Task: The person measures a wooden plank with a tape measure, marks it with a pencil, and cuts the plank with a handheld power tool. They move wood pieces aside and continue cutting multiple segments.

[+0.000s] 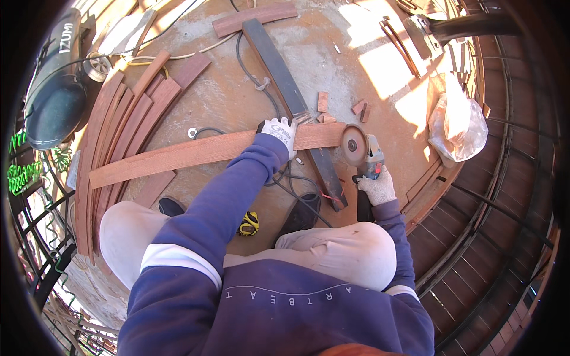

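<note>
A long reddish wooden plank lies across a dark beam on the floor. My left hand, in a white glove, presses on top of the plank close to where it crosses the beam; its fingers are bent over the far edge. In my gloved right hand is an angle grinder, gripped by its body. The grinder's round disc stands at the plank's right end; I cannot tell whether it touches the wood or spins.
Several curved planks are stacked at the left, near a dark green tank. Small wood offcuts lie beyond the plank. A power cord winds around the beam. A yellow-black tape measure sits between my feet; a plastic bag stands right.
</note>
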Available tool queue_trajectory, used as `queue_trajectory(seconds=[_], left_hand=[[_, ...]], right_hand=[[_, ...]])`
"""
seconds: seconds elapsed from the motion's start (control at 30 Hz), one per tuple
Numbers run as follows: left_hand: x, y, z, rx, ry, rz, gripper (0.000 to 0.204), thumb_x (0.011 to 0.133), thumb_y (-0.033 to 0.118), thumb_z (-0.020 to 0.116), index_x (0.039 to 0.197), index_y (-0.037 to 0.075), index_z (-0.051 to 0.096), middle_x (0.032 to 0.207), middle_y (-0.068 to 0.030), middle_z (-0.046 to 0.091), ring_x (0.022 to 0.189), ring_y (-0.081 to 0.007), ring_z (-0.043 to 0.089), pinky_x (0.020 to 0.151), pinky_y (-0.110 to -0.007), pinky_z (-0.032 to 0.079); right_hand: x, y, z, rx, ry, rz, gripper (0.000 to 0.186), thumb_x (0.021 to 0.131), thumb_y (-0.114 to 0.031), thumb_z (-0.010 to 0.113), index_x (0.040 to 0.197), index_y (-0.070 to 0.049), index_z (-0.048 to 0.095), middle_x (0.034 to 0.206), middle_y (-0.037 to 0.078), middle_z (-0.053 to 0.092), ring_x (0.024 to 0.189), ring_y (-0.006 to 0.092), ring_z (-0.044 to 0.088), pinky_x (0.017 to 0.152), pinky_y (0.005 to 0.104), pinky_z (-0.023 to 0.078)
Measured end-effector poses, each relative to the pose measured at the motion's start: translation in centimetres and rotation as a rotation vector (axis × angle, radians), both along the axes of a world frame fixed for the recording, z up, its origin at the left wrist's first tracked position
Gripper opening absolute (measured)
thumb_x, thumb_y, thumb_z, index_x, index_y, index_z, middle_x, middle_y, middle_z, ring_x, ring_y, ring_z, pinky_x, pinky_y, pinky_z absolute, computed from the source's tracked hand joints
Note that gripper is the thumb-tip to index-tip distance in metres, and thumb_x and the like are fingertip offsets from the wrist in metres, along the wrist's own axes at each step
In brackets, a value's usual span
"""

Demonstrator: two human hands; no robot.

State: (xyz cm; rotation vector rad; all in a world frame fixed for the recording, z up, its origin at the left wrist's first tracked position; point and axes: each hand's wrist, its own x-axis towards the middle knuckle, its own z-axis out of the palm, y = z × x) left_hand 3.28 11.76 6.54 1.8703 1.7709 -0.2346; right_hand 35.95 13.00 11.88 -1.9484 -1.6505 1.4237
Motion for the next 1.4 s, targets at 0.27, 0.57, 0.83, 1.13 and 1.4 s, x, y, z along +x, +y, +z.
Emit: queue_trajectory(seconds=[0.27,0.57,0.83,1.13,1.4], left_hand=[[-0.3,-0.4,-0.5,-0.005,0.019,0.019,0.069,0.08,0.044,0.075,0.132,0.004,0.054,0.122,-0.0147,0.063,0.113,-0.0291,0.063,0.094,-0.045,0.049],[-0.4,-1.0,-1.0,0.071,0.01,0.007,0.076,0.082,0.044,0.073,0.141,0.003,0.05,0.125,-0.0159,0.061,0.112,-0.0299,0.062,0.093,-0.045,0.049],[-0.5,-0.6,-1.0,0.009,-0.01,-0.009,0.071,0.084,0.043,0.073,0.14,0.004,0.051,0.122,-0.0154,0.061,0.111,-0.0296,0.063,0.093,-0.045,0.049],[-0.5,-0.5,-1.1,-0.006,0.017,-0.033,0.074,0.085,0.044,0.071,0.144,0.006,0.048,0.125,-0.0147,0.059,0.112,-0.0288,0.062,0.092,-0.044,0.049],[-0.4,-0.6,-1.3,0.0,0.03,-0.032,0.074,0.087,0.045,0.07,0.145,0.006,0.047,0.128,-0.0156,0.058,0.114,-0.0289,0.061,0.093,-0.045,0.049]], right_hand=[[-0.5,-0.7,-0.6,-0.033,-0.071,0.042,0.056,0.067,-0.011,0.085,0.115,0.001,0.06,0.098,0.007,0.069,0.087,0.0163,0.065,0.079,0.033,0.054],[-0.9,-1.7,-0.8,-0.07,0.069,-0.002,0.061,0.069,-0.008,0.084,0.123,0.0,0.058,0.101,0.007,0.07,0.09,0.0158,0.064,0.082,0.0325,0.054],[-0.4,-1.8,-1.5,-0.099,0.039,-0.025,0.056,0.068,-0.009,0.085,0.118,0.0,0.06,0.101,0.007,0.07,0.089,0.0167,0.065,0.082,0.0331,0.054],[-1.0,-1.7,-0.7,-0.067,-0.068,0.046,0.057,0.068,-0.01,0.085,0.118,0.0,0.06,0.1,0.007,0.069,0.088,0.0166,0.065,0.08,0.0326,0.054],[-1.6,-1.5,-0.3,-0.055,-0.046,0.059,0.059,0.069,-0.009,0.086,0.12,0.0,0.059,0.099,0.006,0.069,0.087,0.015,0.064,0.08,0.0316,0.054]])
